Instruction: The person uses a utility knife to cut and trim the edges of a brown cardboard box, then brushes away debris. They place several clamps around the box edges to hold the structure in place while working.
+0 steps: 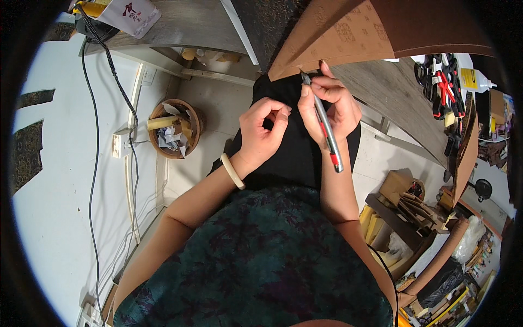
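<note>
Overhead, right hand fingers grip a craft knife; left hand fingers pinch together, seemingly empty.

Seen from above, the right hand pinches a slim metal craft knife against brown card at the table edge, while the left hand, curled, rests on black cloth.

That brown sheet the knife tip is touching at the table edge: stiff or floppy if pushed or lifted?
The brown sheet probably flexes rather than flops: it lies in broad, smooth curves with no creases. Being thin at its edge, it likely is light and would slide on the table. The craft knife in the right hand could cut it easily.
</note>
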### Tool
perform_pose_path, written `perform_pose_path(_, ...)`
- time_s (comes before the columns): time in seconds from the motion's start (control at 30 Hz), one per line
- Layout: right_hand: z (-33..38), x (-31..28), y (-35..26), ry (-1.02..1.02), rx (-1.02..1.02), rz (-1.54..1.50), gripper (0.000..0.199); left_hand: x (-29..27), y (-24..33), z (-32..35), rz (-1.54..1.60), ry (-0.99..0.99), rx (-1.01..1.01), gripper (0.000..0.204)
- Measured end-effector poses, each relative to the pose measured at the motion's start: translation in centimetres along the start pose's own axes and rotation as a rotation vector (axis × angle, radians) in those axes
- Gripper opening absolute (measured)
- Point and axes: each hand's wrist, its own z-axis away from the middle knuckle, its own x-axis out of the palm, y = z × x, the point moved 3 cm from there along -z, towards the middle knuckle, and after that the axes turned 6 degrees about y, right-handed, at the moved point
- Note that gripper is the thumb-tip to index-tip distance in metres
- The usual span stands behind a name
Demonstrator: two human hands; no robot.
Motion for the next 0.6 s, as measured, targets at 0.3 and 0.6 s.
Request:
perform_pose_path(0.3,-0.06,-0.01,0.40,0.060,0.038,0.003,0.021,0.01,0.22,0.08,0.001,-0.010,-0.032,0.008)
perform_pose_path(0.6,0.14,-0.08,0.11,0.010,0.003,0.007,0.021,-0.05,0.07,0.10,-0.001,-0.016,-0.031,0.008)
